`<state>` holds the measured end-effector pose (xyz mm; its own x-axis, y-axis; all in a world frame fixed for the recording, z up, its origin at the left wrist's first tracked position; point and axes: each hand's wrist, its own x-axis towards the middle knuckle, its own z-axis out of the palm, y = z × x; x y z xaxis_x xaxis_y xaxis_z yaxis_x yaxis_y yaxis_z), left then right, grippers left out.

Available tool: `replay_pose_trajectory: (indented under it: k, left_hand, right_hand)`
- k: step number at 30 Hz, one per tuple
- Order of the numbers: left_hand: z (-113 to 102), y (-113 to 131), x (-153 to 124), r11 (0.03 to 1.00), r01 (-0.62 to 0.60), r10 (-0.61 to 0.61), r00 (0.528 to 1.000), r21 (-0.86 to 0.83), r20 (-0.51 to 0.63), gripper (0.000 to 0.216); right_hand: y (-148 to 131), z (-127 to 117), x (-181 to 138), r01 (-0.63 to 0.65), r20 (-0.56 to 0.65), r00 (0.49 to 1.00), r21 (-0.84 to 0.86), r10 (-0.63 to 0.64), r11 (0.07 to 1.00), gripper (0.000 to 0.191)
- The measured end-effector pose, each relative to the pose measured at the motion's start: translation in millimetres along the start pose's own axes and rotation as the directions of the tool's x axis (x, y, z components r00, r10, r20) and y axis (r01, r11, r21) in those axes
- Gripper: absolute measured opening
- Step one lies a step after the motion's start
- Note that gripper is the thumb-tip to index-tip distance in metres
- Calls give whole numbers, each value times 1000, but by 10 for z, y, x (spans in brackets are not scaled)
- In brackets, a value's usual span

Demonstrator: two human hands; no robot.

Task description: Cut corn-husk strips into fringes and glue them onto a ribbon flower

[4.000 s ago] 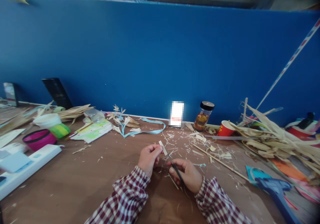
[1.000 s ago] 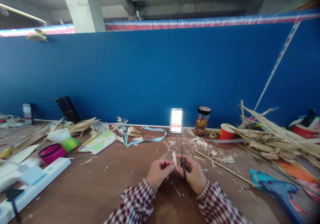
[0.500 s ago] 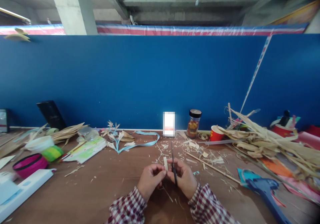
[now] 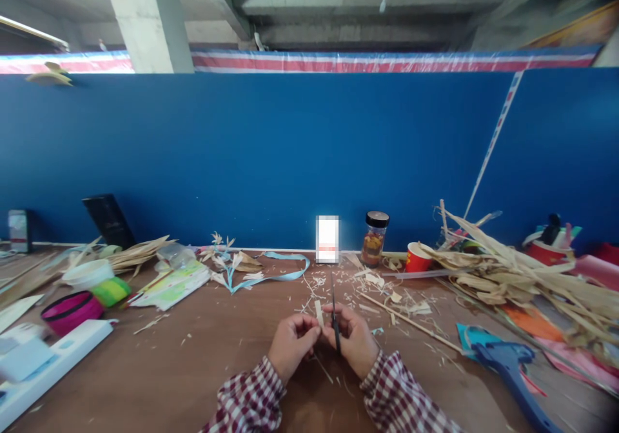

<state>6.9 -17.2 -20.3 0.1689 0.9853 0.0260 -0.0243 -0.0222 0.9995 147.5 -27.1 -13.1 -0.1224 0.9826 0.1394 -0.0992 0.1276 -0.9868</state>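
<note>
1. Pale strip (image 4: pixel 319 314): upright at a slight tilt, above the table between the two hands; lower end pinched.
2. Left hand (image 4: pixel 294 344): thumb and fingers closed on the strip's lower end.
3. Right hand (image 4: pixel 353 337): curled round a slim dark tool (image 4: pixel 337 335), tip pointing away from the wearer. Exact tool type unclear. Fingertips just beside the strip; contact cannot be told.
4. Pale scraps (image 4: pixel 318 282) scattered on the brown table (image 4: pixel 193 362) beyond the hands.
5. Thin stick (image 4: pixel 416 323) lying aslant, right of the hands; its near end by a blue glue gun (image 4: pixel 507 363).
6. Farther back: lidded jar (image 4: pixel 374 242), red cup (image 4: pixel 418 258), heap of dried husks (image 4: pixel 512 275) to the right.
7. Light-blue ribbon (image 4: pixel 285 277) left of the scraps; blue partition (image 4: pixel 265 149) behind.
</note>
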Motion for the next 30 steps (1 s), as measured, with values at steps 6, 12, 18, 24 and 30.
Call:
replay_pose_trajectory:
  k: [6,12,18,24,30]
  left_hand:
    - [7,-46,1,999,-32,32,1000,5,0,21]
    - [1,-52,1,999,-34,34,999,24,5,22]
    - [-5,-62,7,999,-46,46,999,26,2,22]
    - [9,-23,-14,996,-74,76,997,49,-28,20]
    - [36,42,-47,995,-88,89,996,53,-30,18]
  right_hand:
    - [-27,6,-9,3,-19,1000,-33,-3,999,36]
    - [-30,3,-7,14,-22,1000,-37,-15,999,35]
    - [-21,5,-10,4,1,1000,-40,-4,999,34]
    - [22,-6,16,-3,-5,1000,-21,3,1000,35]
    - [-8,-4,7,-4,22,1000,-19,4,1000,33]
